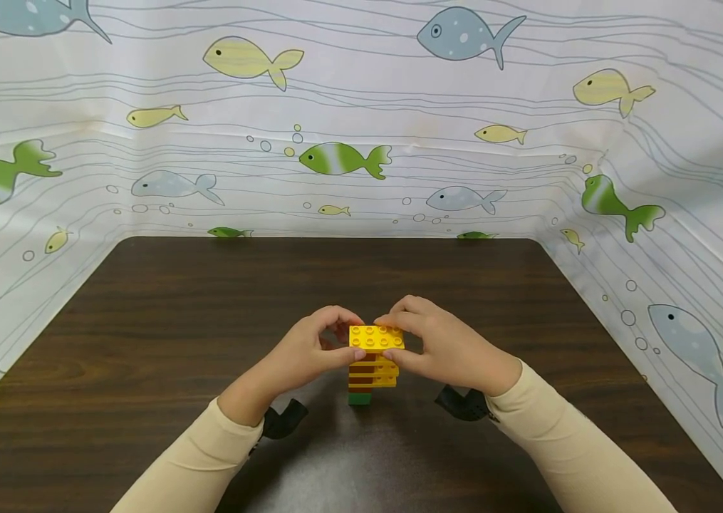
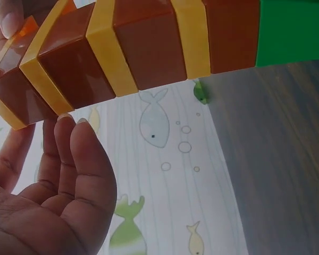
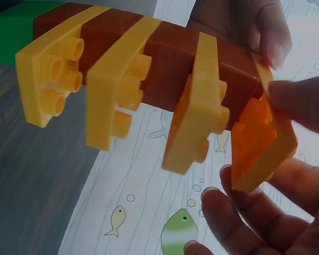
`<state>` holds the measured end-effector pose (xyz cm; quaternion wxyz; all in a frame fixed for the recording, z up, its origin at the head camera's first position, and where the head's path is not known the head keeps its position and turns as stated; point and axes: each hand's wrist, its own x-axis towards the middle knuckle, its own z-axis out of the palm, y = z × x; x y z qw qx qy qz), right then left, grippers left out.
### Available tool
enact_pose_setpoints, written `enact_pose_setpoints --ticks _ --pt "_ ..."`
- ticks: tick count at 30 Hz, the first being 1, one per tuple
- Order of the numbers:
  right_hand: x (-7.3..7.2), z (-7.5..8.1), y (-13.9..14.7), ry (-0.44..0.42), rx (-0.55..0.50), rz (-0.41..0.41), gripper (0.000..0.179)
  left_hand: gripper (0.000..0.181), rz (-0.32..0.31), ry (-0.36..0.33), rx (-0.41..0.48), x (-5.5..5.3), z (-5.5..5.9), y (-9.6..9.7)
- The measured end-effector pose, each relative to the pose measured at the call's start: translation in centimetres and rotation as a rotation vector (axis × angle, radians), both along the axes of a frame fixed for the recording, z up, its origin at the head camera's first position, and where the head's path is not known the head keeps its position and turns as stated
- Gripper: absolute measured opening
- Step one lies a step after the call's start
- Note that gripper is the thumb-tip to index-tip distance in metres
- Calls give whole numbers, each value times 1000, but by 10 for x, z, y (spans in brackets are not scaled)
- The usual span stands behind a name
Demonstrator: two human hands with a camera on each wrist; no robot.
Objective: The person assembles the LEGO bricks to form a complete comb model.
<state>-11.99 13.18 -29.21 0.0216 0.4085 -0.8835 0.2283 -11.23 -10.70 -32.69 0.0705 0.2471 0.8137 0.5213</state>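
Observation:
Between both hands stands an upright tower of toy building bricks. Its base is a green brick point(image 1: 359, 399); above it, brown bricks point(image 2: 146, 48) alternate with thin yellow bricks point(image 3: 194, 125) whose studded ends jut out to the right. A yellow brick point(image 1: 377, 339) with two rows of studs lies across the top. My left hand point(image 1: 313, 345) grips its left end, thumb on the near side and fingers at the far side. With thumb and fingers, my right hand point(image 1: 444, 345) pinches the overhanging right end. The left hand's other fingers point(image 2: 90, 154) curl beside the tower.
The tower stands on a dark wood-grain table point(image 1: 143, 342). A white sheet point(image 1: 361, 92) printed with fish rises around the table's back and sides. Black curved pieces point(image 1: 284, 420) sit at both wrists, below the cream sleeves point(image 1: 188, 456).

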Motion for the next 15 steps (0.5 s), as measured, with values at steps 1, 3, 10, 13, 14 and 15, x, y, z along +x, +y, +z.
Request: enact_pose_setpoints --ticks 1,3,10,13,14,15 --pt "0 -1 1 -7 -6 1 43 36 2 -1 -4 0 0 0" --pt "0 -3 3 -32 -34 0 49 39 13 -5 -7 1 0 -1" --pt "0 -20 15 -136 -228 -45 62 48 57 -15 25 4 -2 -8" --pt "-2 -31 20 -203 -288 -65 64 49 60 -39 39 6 -7 -12" --pt "-2 -35 21 -228 -297 -76 65 50 59 -45 39 6 -9 -13" --pt "-3 -38 22 -253 -302 -87 66 50 57 -52 39 6 -11 -14"
